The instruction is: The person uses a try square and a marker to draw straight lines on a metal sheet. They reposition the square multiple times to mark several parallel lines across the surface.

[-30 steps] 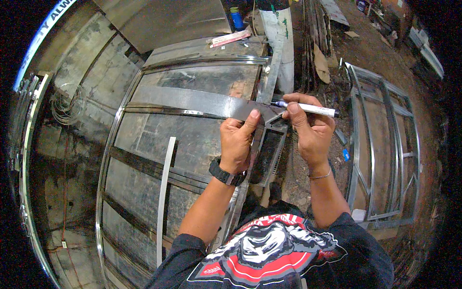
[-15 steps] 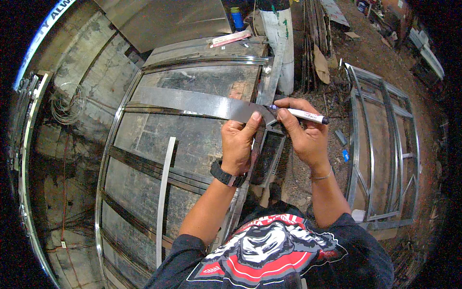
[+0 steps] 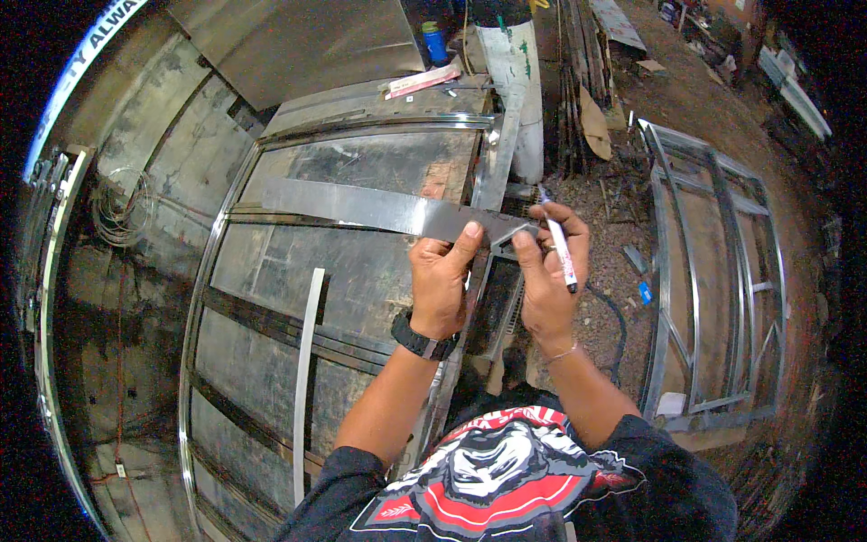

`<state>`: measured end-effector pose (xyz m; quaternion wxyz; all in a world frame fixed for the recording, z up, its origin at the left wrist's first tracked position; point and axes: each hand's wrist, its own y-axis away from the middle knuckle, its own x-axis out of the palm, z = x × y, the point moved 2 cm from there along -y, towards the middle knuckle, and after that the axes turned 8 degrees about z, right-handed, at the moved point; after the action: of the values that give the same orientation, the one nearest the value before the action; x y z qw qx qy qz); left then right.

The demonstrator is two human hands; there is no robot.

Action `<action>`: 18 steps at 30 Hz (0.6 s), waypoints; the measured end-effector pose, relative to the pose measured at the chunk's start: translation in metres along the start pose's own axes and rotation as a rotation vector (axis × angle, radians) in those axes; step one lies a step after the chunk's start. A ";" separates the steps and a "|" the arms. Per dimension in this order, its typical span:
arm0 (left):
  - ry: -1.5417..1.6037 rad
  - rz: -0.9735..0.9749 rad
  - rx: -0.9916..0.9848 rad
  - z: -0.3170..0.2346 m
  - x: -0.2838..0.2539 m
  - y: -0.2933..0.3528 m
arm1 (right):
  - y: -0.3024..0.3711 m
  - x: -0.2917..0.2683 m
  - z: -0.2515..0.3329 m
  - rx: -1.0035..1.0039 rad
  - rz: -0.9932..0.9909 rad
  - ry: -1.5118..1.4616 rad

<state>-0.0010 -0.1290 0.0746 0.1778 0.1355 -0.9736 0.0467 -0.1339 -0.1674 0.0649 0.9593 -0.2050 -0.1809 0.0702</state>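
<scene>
A long, flat sheet-metal strip stretches across a metal frame from the left. My left hand grips the strip near its right end, thumb on top and fingers underneath. At that end, my right hand pinches the strip's tip between thumb and fingers. A white marker with a dark cap end is also in my right hand, tilted, its tip pointing up and away from the metal. My fingers partly cover the strip's end.
A narrow pale metal strip lies across the frame. Another welded frame rests on the ground at right. A white post stands beyond my hands, beside leaning boards. A blue can sits at the back, and coiled wire hangs left.
My right hand has shifted slightly left and down to the strip's end. The marker has swung from nearly level to steep, its tip now off the strip.
</scene>
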 end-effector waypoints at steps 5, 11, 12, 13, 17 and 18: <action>0.031 0.093 -0.071 -0.001 -0.005 -0.004 | -0.007 0.003 0.000 -0.049 -0.073 0.031; 0.096 0.227 -0.001 -0.019 0.005 -0.024 | -0.047 0.001 0.006 -0.108 -0.098 -0.109; 0.095 0.213 0.021 -0.021 0.010 -0.029 | -0.053 0.002 0.008 -0.118 -0.095 -0.131; 0.094 0.199 0.042 -0.024 0.016 -0.034 | -0.057 0.003 0.009 -0.127 -0.093 -0.155; 0.092 0.185 -0.019 -0.021 0.017 -0.052 | -0.066 0.003 0.013 -0.130 -0.079 -0.206; 0.049 0.191 -0.031 -0.023 0.016 -0.053 | -0.068 0.004 0.011 -0.131 -0.075 -0.220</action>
<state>0.0071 -0.1808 0.1043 0.1986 0.0383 -0.9780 0.0516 -0.1307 -0.2240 0.1042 0.9202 -0.2514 -0.2967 0.0444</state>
